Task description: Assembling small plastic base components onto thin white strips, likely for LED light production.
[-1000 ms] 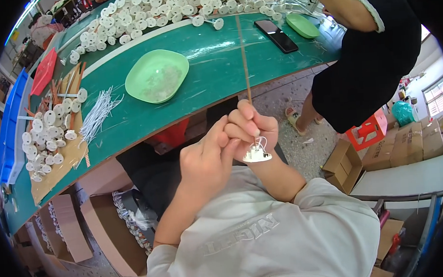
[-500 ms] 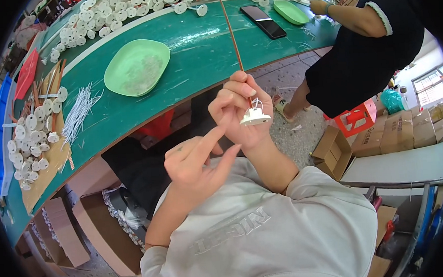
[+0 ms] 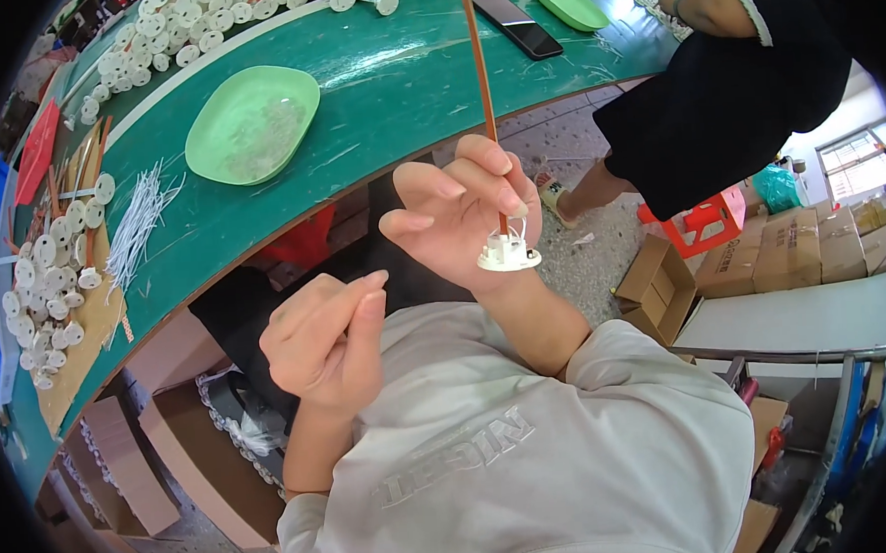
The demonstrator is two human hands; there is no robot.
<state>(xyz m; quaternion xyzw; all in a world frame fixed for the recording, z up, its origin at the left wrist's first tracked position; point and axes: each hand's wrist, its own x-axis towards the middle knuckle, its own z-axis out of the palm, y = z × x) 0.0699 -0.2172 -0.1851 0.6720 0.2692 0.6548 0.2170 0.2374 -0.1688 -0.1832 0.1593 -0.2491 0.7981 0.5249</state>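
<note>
My right hand [image 3: 460, 211] grips a thin brown stick [image 3: 479, 64] between thumb and fingers, its other fingers loosely curled. At the stick's lower end, below the fingers, is a white round base [image 3: 508, 260] with white wire loops on top. To its left, apart from it, my left hand [image 3: 319, 348] is closed with thumb and index fingertip together; anything pinched there is too small to make out. On the green table [image 3: 374, 105] beyond my hands stands a light green dish [image 3: 216, 108] holding tiny pale pieces. Left of it lies a bundle of thin white strips [image 3: 143, 232].
Similar white-based sticks [image 3: 51, 287] lie on cardboard at the left. A larger heap of them [image 3: 184, 25] covers the table's far side. A phone [image 3: 518, 27] and another green dish [image 3: 571, 7] lie far right. A co-worker [image 3: 724, 102] stands at the right, near cardboard boxes [image 3: 787, 248].
My left hand has drawn away to the lower left, and its thumb and index finger have come together. My right hand has tilted, and its outer fingers have loosened around the stick.
</note>
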